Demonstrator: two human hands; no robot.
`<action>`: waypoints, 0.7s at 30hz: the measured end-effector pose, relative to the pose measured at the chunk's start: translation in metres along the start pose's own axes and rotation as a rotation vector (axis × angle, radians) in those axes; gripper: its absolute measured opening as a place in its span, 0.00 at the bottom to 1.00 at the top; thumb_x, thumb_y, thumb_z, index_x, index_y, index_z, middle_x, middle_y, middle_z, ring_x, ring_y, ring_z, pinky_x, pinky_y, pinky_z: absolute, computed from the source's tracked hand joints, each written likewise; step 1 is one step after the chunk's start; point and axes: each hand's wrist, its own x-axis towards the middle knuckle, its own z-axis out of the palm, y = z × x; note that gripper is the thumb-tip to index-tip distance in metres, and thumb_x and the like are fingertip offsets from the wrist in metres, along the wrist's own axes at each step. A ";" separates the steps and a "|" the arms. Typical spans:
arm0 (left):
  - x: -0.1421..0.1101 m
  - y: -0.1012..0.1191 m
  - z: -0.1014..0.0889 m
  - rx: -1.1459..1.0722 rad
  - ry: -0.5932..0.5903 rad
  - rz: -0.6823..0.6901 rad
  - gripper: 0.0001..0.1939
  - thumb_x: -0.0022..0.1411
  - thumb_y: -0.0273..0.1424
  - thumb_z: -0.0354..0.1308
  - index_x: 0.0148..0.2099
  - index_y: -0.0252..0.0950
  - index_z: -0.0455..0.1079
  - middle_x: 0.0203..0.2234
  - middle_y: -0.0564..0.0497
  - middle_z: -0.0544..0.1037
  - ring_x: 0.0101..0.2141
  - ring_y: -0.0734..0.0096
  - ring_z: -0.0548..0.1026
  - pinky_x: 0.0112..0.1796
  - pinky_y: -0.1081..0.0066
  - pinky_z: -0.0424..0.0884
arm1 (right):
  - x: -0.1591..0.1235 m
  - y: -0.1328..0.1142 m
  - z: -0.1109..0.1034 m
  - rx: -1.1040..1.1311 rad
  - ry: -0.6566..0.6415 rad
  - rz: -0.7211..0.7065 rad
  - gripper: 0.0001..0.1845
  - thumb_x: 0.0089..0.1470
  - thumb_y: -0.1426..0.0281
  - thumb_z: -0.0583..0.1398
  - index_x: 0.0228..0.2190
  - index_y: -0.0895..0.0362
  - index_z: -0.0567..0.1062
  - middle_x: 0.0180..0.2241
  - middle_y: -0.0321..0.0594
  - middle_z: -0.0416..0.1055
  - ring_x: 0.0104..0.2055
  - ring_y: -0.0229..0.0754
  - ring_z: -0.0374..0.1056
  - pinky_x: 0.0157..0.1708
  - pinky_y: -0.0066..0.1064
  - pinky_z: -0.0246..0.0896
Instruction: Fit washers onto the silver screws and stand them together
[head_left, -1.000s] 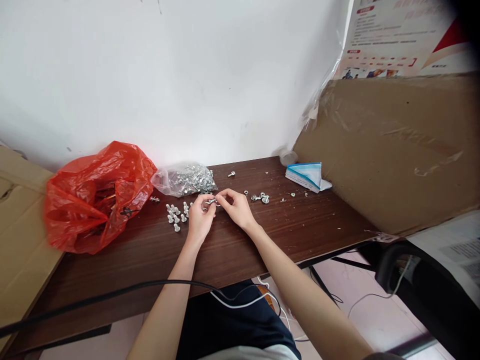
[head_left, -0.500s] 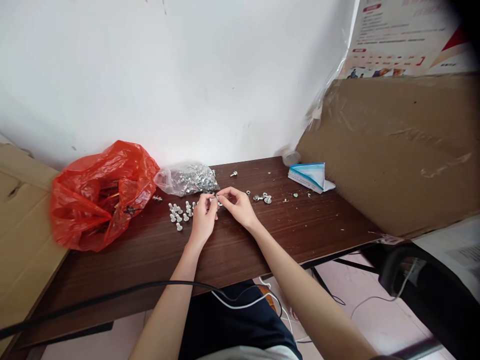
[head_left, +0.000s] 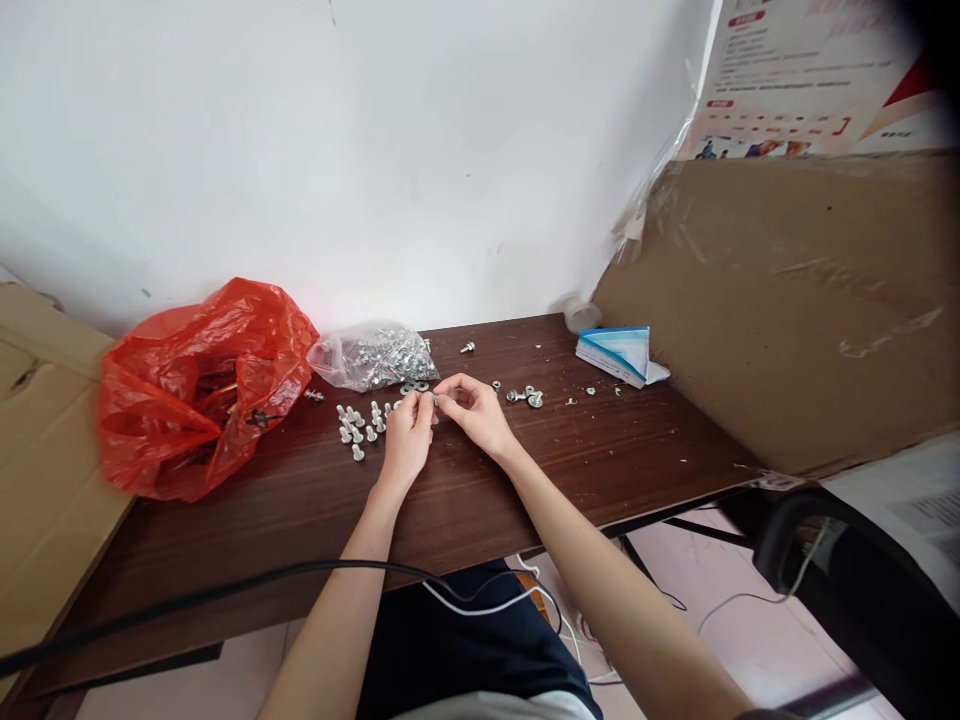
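My left hand (head_left: 407, 436) and my right hand (head_left: 480, 417) meet above the dark wooden table (head_left: 480, 500). Both are closed, thumbs and fingertips pinching one small silver metal fastener (head_left: 435, 399). Most of it is hidden by the fingers, so its exact kind cannot be made out. Left of my left hand, several bolts (head_left: 358, 435) stand upright on their heads. Just behind the fingertips lie a few flat washers (head_left: 412, 387). To the right of my right hand is a small group of bolts and nuts (head_left: 525, 396).
At the back, a clear plastic bag (head_left: 390, 358) full of metal fasteners lies beside a red plastic bag (head_left: 202, 400). A lone bolt (head_left: 468, 347) lies near the wall. A blue-and-white packet (head_left: 615, 355) rests by the cardboard (head_left: 795, 300) on the right. A black cable (head_left: 225, 597) crosses the foreground.
My fingers have shifted slightly around the small fastener, and the washers behind them show more clearly. The bolts and bags have stayed in place.
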 end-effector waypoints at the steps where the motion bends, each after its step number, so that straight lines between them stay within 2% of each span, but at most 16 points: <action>1: 0.000 0.000 0.000 -0.039 0.001 0.002 0.12 0.62 0.40 0.52 0.33 0.36 0.63 0.20 0.56 0.66 0.18 0.79 0.63 0.17 0.77 0.59 | 0.000 0.000 0.000 -0.005 0.010 0.000 0.08 0.47 0.66 0.64 0.30 0.56 0.74 0.30 0.37 0.74 0.31 0.39 0.71 0.35 0.33 0.67; 5: 0.001 0.004 0.000 -0.199 0.019 -0.010 0.11 0.56 0.36 0.58 0.38 0.36 0.63 0.24 0.56 0.68 0.19 0.79 0.64 0.18 0.78 0.60 | 0.001 0.001 -0.001 -0.024 0.009 -0.015 0.08 0.46 0.66 0.64 0.30 0.56 0.74 0.30 0.37 0.74 0.31 0.39 0.70 0.35 0.33 0.67; 11: 0.002 0.005 -0.001 -0.101 0.017 0.028 0.10 0.51 0.29 0.59 0.37 0.35 0.66 0.32 0.52 0.72 0.22 0.82 0.65 0.21 0.78 0.62 | 0.001 -0.001 -0.001 -0.057 0.033 0.003 0.07 0.47 0.66 0.63 0.30 0.55 0.73 0.29 0.36 0.73 0.31 0.39 0.69 0.35 0.33 0.66; 14: 0.002 0.003 0.000 -0.085 0.033 0.019 0.08 0.52 0.28 0.57 0.37 0.35 0.65 0.26 0.56 0.69 0.20 0.82 0.63 0.21 0.78 0.60 | 0.000 -0.002 -0.001 -0.043 0.007 0.014 0.07 0.47 0.66 0.62 0.30 0.56 0.73 0.30 0.36 0.73 0.30 0.38 0.69 0.34 0.32 0.65; 17: 0.001 0.002 -0.001 -0.062 0.023 0.021 0.07 0.54 0.30 0.57 0.38 0.36 0.65 0.18 0.60 0.62 0.18 0.80 0.61 0.20 0.78 0.58 | 0.001 -0.004 -0.001 0.005 -0.002 0.031 0.07 0.47 0.66 0.63 0.30 0.56 0.73 0.29 0.36 0.72 0.29 0.38 0.68 0.32 0.32 0.65; 19: 0.000 0.003 -0.001 -0.026 0.004 0.040 0.07 0.56 0.31 0.56 0.38 0.36 0.66 0.16 0.61 0.60 0.18 0.80 0.61 0.21 0.77 0.57 | 0.001 -0.005 -0.001 0.033 0.010 0.039 0.07 0.46 0.66 0.63 0.29 0.56 0.73 0.28 0.35 0.72 0.28 0.37 0.68 0.32 0.31 0.65; 21: -0.001 0.004 -0.001 0.001 -0.016 0.054 0.07 0.58 0.32 0.56 0.38 0.36 0.65 0.17 0.60 0.62 0.18 0.79 0.61 0.22 0.76 0.58 | 0.002 -0.006 -0.001 0.046 0.019 0.042 0.07 0.46 0.66 0.63 0.29 0.56 0.73 0.28 0.35 0.71 0.28 0.37 0.67 0.31 0.31 0.65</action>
